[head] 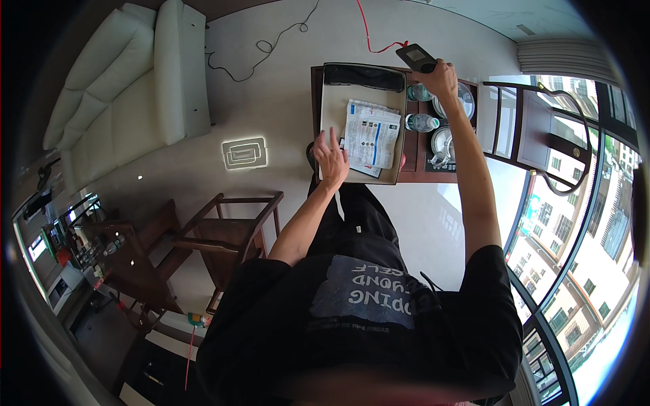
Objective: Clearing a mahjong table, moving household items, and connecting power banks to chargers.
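My right hand (441, 80) grips a dark, flat handheld device (415, 57) with a lighter rectangle on its face, beyond the far right corner of an open shallow box (329, 101). A red cord (377, 51) runs up to the device. Over the box's near left edge, my left hand (332, 161) spreads its fingers and holds nothing; whether it touches the rim I cannot tell. Inside lie printed white sheets or packets (373, 134), overlapping one another. A long black object (363, 78) fills the far end of the box.
The box rests on a dark red-brown table (414, 175). To its right stand plastic bottles (420, 123) and a glass teapot (443, 144). A wooden chair (541, 132) is by the window. At left are a pale sofa (127, 96), a black cable (269, 48) and another wooden chair (223, 238).
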### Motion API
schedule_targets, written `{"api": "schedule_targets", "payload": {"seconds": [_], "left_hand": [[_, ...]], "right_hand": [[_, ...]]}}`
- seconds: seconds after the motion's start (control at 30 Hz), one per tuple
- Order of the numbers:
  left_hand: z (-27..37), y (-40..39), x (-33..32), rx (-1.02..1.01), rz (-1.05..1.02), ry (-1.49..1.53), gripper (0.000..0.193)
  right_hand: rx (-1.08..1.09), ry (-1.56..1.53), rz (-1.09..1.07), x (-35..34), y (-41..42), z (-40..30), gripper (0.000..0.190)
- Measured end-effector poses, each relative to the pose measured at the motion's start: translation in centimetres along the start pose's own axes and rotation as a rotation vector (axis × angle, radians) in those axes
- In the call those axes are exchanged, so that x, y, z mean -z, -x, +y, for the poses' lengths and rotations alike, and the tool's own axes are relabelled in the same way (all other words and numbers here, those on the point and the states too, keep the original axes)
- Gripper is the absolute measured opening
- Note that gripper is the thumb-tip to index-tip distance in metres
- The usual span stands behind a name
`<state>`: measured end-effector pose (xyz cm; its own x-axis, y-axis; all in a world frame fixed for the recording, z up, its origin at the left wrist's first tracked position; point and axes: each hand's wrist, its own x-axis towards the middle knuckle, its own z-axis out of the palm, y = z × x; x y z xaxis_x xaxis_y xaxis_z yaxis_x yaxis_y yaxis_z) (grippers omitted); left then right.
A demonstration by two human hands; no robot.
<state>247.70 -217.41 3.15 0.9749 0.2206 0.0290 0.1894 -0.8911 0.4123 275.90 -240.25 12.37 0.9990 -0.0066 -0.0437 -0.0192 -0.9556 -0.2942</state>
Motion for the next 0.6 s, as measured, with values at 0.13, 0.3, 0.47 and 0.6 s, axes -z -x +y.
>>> {"api": "schedule_targets", "payload": {"seconds": [0.13, 0.3, 0.47, 0.6], "left_hand": [[-3.8, -1.1, 0.0, 0.286, 0.028, -0.083, 0.088], [-8.3, -0.1, -1.7, 0.444, -0.125, 0.049, 0.07], [-7.8, 1.6, -3.9, 0.356, -0.18, 0.218, 0.053], [-6.5, 3.0, -4.8, 0.46, -0.088, 0.349, 0.049]], "right_hand": [[0.068, 0.102, -0.208, 0.7, -7.1, 3.0, 0.065], [0.198, 0.213, -0.446, -0.9, -10.5, 6.6, 0.063], [0.436, 0.079, -0.398, -3.4, -9.9, 10.4, 0.074], [0.454, 0.038, -0.469, -5.9, -9.5, 10.5, 0.082]]}}
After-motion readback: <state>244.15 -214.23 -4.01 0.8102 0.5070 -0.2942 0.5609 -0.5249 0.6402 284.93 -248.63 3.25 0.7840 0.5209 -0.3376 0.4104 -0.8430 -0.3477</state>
